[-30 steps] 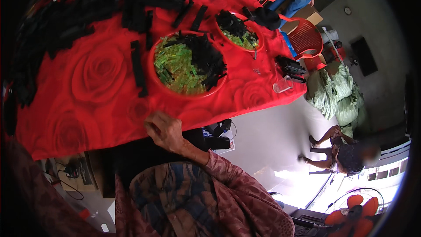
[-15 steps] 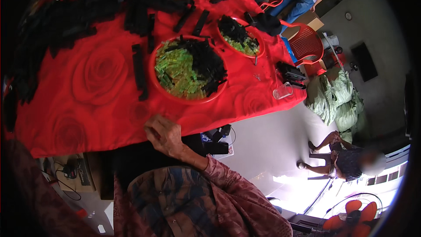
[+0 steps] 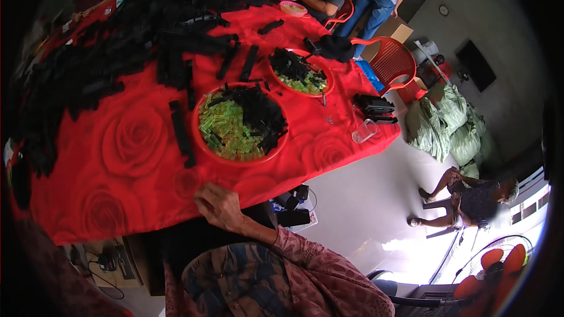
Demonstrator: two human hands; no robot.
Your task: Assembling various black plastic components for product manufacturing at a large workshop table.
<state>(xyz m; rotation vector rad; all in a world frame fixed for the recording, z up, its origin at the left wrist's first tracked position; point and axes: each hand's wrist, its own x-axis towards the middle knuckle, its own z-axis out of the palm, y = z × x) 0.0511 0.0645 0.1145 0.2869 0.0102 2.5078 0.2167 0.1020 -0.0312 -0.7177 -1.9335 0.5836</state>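
My right hand (image 3: 218, 205) rests at the near edge of the red rose-patterned tablecloth (image 3: 134, 141), its fingers curled under. Whatever lies inside the fingers, if anything, is hidden. Beyond it stands a red basin (image 3: 264, 161) heaped with small yellow-green pieces (image 3: 229, 129) and black pieces (image 3: 263, 111). A long black strip (image 3: 181, 135) lies just left of this basin. Of my left arm only the dark patterned sleeve (image 3: 50, 270) shows at the lower left; the left hand is out of sight.
A second red basin (image 3: 331, 85) holds similar pieces. Many black strips (image 3: 100, 64) pile up at the far left. A clear cup (image 3: 365, 131) lies near black blocks (image 3: 376, 107) at the right corner. Red chair (image 3: 392, 61), pale green sacks (image 3: 432, 129), and other people stand or sit around.
The view has tilted upward, so the table and basins sit lower and more of the far side shows. My right hand stays curled at the table edge.
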